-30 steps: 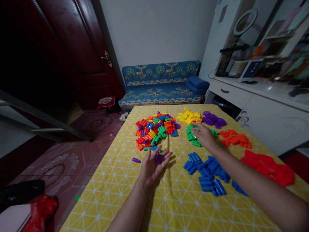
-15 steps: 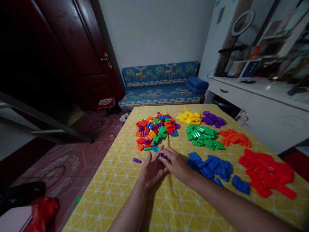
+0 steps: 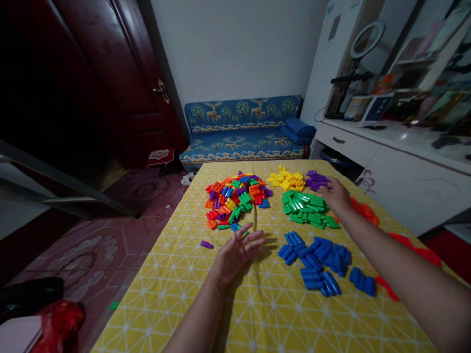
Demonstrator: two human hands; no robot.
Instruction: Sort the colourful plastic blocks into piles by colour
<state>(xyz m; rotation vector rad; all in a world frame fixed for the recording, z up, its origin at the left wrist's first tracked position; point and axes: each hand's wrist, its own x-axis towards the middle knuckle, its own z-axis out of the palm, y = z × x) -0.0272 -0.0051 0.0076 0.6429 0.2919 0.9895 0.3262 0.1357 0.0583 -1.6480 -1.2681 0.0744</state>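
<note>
My left hand (image 3: 235, 255) hovers over the middle of the table, palm turned up, fingers spread, with nothing in it. A single purple plastic block (image 3: 206, 244) lies to its left. Beyond it spreads a mixed heap of coloured plastic blocks (image 3: 235, 198). My right hand (image 3: 337, 197) reaches to the far right, its bent fingertips at the edge of the purple block pile (image 3: 315, 180). Whatever those fingers hold is too small to make out. The right forearm covers parts of the orange pile (image 3: 364, 212) and the red pile (image 3: 423, 247).
Single-colour piles of yellow (image 3: 287, 178), green (image 3: 309, 210) and blue blocks (image 3: 316, 257) lie on the yellow patterned tablecloth (image 3: 176, 304). A blue sofa (image 3: 239, 135) stands behind the table, a white cabinet (image 3: 412, 171) to the right. One green piece (image 3: 115, 305) is on the floor.
My right hand has left the left hand, where it pinched a purple block, and moved far right to the purple pile. My left hand stays near its place with fingers now more spread.
</note>
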